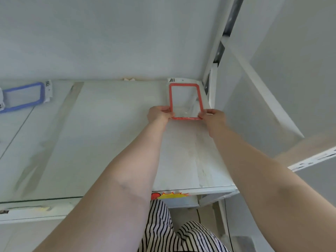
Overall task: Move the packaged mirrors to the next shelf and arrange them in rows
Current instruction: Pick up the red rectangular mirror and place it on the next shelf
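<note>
Red mirror (185, 100): lies flat in its clear pack at the far right corner of the shelf (112, 135), just beside the right upright (212, 84).
Long axis: runs away from the body, toward the back wall; label end far, short edge near.
Direction from grip: extends straight ahead of both hands, away from the person.
Left hand (158, 114): pinches the near left corner of the red frame, fingers curled on it.
Right hand (213, 116): pinches the near right corner in the same way, thumb on top.
Nearer hand: neither; both at the near short edge, one at each corner, so the push or pull stays even.
Contact with shelf: seems to rest on the board, but impossible to tell if the near edge is a little lifted.
Blue mirror (23, 96): far left on the neighbour board, well apart, long axis across, left to right.
Step in hand: probably setting the first piece of a row into the corner and making it square to the wall.
Next move needs: likely a small straight slide along the long axis, then release; next pieces to go to the left of this one.
Risk: slippery pack can turn if one hand lets go first.
</note>
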Demonstrator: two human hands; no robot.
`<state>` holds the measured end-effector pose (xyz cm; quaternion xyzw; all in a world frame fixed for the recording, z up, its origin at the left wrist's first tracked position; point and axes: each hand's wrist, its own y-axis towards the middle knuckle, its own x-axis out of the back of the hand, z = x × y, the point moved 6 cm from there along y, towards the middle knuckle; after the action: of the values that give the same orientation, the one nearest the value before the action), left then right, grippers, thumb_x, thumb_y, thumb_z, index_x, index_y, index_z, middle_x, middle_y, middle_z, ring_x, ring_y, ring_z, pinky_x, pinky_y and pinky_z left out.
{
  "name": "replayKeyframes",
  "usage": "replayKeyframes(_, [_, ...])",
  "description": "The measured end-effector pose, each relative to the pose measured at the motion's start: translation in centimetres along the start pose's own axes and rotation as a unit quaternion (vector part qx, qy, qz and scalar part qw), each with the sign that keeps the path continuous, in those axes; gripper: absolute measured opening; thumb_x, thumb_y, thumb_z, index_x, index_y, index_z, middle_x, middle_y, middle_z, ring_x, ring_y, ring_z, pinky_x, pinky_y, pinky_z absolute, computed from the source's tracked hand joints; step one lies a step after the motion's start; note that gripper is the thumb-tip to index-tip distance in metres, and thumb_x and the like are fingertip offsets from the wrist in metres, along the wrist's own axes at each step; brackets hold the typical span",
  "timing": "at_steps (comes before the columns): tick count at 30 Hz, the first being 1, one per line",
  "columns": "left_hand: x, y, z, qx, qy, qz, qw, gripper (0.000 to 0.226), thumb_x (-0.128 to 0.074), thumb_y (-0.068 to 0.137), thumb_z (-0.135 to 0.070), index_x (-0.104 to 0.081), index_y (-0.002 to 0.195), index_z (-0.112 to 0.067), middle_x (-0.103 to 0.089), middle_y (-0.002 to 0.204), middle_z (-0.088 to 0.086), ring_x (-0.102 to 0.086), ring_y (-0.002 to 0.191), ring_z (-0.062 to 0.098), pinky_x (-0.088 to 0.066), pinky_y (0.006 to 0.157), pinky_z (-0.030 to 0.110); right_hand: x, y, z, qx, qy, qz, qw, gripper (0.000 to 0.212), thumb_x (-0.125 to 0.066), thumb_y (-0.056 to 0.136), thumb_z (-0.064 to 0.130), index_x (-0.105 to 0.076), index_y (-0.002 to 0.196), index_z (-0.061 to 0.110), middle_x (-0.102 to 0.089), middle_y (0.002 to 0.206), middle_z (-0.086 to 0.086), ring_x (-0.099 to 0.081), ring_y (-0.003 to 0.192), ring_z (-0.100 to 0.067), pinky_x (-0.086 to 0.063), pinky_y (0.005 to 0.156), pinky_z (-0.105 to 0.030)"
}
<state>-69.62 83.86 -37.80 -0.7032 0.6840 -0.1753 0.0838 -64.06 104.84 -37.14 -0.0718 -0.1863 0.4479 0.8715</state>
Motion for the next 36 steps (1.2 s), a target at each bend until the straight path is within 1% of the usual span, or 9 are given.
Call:
replayKeyframes(3, [-0.6,0.0,-0.5,-0.031,0.067,-0.025,0.997,0.039,-0.076,0.073,-0.007,-0.069,0.112,-0.005,-0.072,0.11,0.013,-0.068,0.102,0.023,-0.049,0.094,0.024,-0.3,1.3,-0.2,0.008,-0.025,-0.013,1.0,0.018,-0.077,0.076,0.014,-0.072,0.093,0.015,-0.066,0.081,0.001,-0.059,0.069,-0.014,-0.046,0.07,-0.026])
replayKeyframes(6, [-0.8,0.7,-0.3,-0.055,0.097,-0.051,0.993,0.037,-0.074,0.076,-0.011,-0.069,0.113,-0.008,-0.071,0.113,0.011,-0.067,0.106,0.02,-0.043,0.088,0.017,-0.8,2.6,-0.6,0.018,-0.048,-0.006,0.999,0.016,-0.076,0.076,0.015,-0.073,0.091,0.016,-0.068,0.082,0.002,-0.065,0.078,-0.019,-0.05,0.073,-0.028])
replayKeyframes(8, [-0.9,1.1,0.0,-0.059,0.095,-0.063,0.992,0.037,-0.073,0.077,-0.01,-0.069,0.114,-0.008,-0.071,0.113,0.011,-0.067,0.106,0.021,-0.043,0.088,0.018,-1.1,3.0,-0.8,0.024,-0.07,-0.003,0.997,0.01,-0.076,0.075,0.018,-0.07,0.082,0.022,-0.068,0.08,0.004,-0.067,0.083,-0.021,-0.054,0.08,-0.032])
replayKeyframes(10, [-1.0,1.1,0.4,-0.058,0.087,-0.074,0.992,0.036,-0.072,0.077,-0.007,-0.069,0.113,-0.006,-0.071,0.112,0.012,-0.067,0.105,0.022,-0.044,0.087,0.018,-1.3,3.1,-1.1,0.032,-0.088,-0.006,0.996,0.011,-0.077,0.074,0.023,-0.068,0.079,0.025,-0.069,0.083,0.004,-0.067,0.085,-0.022,-0.055,0.084,-0.036])
replayKeyframes(14, [-0.7,1.1,0.7,-0.054,0.067,-0.094,0.992,0.031,-0.073,0.077,-0.007,-0.07,0.108,-0.006,-0.073,0.108,0.011,-0.068,0.1,0.021,-0.042,0.079,0.014,-1.2,3.3,-1.2,0.03,-0.099,-0.012,0.995,0.016,-0.08,0.071,0.028,-0.065,0.075,0.025,-0.07,0.089,0.002,-0.067,0.089,-0.023,-0.055,0.087,-0.037])
replayKeyframes(18, [-0.7,1.3,0.6,-0.049,0.087,-0.092,0.991,0.029,-0.074,0.077,-0.013,-0.072,0.106,-0.009,-0.074,0.107,0.008,-0.069,0.099,0.019,-0.042,0.079,0.015,-1.0,3.7,-1.3,0.014,-0.095,-0.01,0.995,0.02,-0.082,0.07,0.026,-0.062,0.066,0.025,-0.069,0.083,0.003,-0.067,0.087,-0.023,-0.055,0.087,-0.037])
replayKeyframes(26, [-0.5,1.4,0.7,-0.05,0.105,-0.096,0.989,0.029,-0.075,0.077,-0.017,-0.072,0.105,-0.01,-0.074,0.108,0.007,-0.068,0.1,0.018,-0.042,0.077,0.014,-1.1,3.7,-1.3,0.008,-0.099,-0.014,0.995,0.019,-0.082,0.068,0.028,-0.063,0.069,0.026,-0.071,0.089,0.002,-0.067,0.088,-0.022,-0.055,0.085,-0.036])
replayKeyframes(30, [-0.6,1.4,0.7,-0.051,0.107,-0.098,0.988,0.028,-0.074,0.078,-0.016,-0.072,0.105,-0.01,-0.074,0.107,0.007,-0.068,0.1,0.018,-0.041,0.077,0.014,-1.1,3.7,-1.2,0.006,-0.108,-0.011,0.994,0.018,-0.081,0.071,0.028,-0.062,0.071,0.026,-0.069,0.086,0.004,-0.066,0.087,-0.021,-0.054,0.082,-0.033])
replayKeyframes(36, [-0.7,1.4,0.7,-0.049,0.105,-0.099,0.988,0.027,-0.073,0.078,-0.014,-0.072,0.105,-0.01,-0.073,0.107,0.008,-0.068,0.099,0.019,-0.042,0.078,0.014,-1.1,3.6,-1.1,0.01,-0.118,-0.01,0.993,0.016,-0.079,0.074,0.028,-0.067,0.083,0.024,-0.069,0.091,0.003,-0.064,0.089,-0.021,-0.051,0.081,-0.031])
